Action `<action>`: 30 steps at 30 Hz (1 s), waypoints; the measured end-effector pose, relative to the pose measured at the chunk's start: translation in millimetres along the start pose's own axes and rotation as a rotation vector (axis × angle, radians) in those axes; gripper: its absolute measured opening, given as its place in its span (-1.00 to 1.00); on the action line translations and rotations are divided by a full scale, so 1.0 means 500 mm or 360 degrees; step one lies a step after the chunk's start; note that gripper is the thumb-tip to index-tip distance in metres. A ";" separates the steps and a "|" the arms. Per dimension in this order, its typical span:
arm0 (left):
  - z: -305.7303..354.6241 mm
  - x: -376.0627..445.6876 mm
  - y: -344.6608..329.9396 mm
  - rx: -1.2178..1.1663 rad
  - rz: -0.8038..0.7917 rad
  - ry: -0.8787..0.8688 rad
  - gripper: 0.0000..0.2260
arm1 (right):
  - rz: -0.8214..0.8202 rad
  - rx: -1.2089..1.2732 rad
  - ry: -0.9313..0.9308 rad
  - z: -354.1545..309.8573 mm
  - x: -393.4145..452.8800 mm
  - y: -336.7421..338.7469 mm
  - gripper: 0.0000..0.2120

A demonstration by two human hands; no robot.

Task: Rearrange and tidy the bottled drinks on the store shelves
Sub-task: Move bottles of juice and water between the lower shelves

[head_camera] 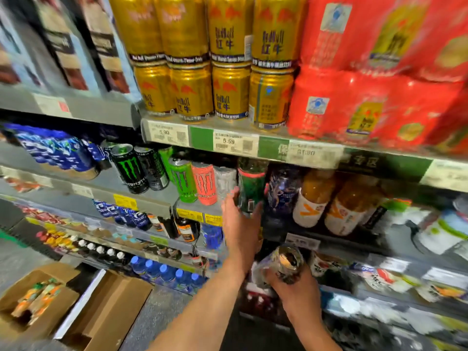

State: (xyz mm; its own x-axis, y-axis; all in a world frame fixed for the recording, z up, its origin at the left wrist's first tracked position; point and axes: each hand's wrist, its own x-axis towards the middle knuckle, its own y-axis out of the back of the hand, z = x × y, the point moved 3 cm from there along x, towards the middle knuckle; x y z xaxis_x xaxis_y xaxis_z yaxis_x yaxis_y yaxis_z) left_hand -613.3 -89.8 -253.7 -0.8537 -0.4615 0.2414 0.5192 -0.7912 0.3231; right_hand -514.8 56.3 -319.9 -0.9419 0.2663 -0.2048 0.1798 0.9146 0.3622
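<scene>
My left hand (240, 224) grips the lower part of a dark green can (250, 186) at the front of the middle shelf, between a silver can (224, 181) and a dark purple bottle (282, 191). Lower down, my right hand (293, 290) holds a blurred can or bottle (286, 262) by its body, its top tilted toward me, in front of the shelf below. Orange drink bottles with white labels (311, 198) stand to the right of the purple bottle.
Green, black and pink energy cans (182, 178) line the middle shelf at left. Gold cans (230, 92) and red multipacks (367, 105) fill the shelf above. Open cardboard boxes (38, 300) sit on the floor at lower left. Blue-capped bottles (164, 272) stand on a low shelf.
</scene>
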 end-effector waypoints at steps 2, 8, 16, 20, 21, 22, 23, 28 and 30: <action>0.021 0.018 -0.019 -0.0014 -0.0075 0.0128 -0.45 | 0.0048 0.0004 0.0041 0.005 -0.004 0.012 -0.54; 0.061 0.042 -0.049 0.0087 0.0139 0.0209 -0.36 | 0.0068 0.0114 0.0027 0.000 -0.006 0.069 -0.50; 0.071 0.033 -0.053 0.0090 0.0214 0.0162 -0.51 | 0.0080 0.0255 0.0010 0.010 0.002 0.116 -0.52; 0.070 0.016 -0.035 0.0027 0.0215 0.0168 -0.53 | 0.0051 0.0274 0.0082 0.012 0.004 0.113 -0.43; 0.071 0.009 -0.028 -0.0012 0.0214 0.0184 -0.52 | 0.0043 0.0309 0.0078 0.005 0.005 0.112 -0.44; 0.068 0.002 -0.020 -0.0062 0.0209 0.0211 -0.52 | 0.0037 0.0336 0.0091 -0.006 0.004 0.110 -0.46; 0.065 -0.006 -0.012 -0.0131 0.0191 0.0238 -0.52 | 0.0034 0.0355 0.0120 -0.015 0.005 0.107 -0.44; 0.051 -0.040 0.043 -0.0584 0.0155 0.0322 -0.35 | 0.0045 0.0326 0.0345 -0.081 0.007 0.089 -0.58; 0.043 -0.046 0.079 -0.0652 0.0166 0.0350 -0.30 | 0.0062 0.0282 0.0486 -0.118 0.010 0.078 -0.60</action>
State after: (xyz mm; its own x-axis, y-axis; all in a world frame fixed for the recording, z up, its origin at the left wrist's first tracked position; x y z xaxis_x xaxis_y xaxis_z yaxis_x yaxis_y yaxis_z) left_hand -572.5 -101.9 -226.9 -0.8094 -0.5859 0.0397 0.5811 -0.8088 -0.0904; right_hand -529.5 75.3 -253.1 -0.9700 0.2230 0.0970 0.2383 0.9513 0.1957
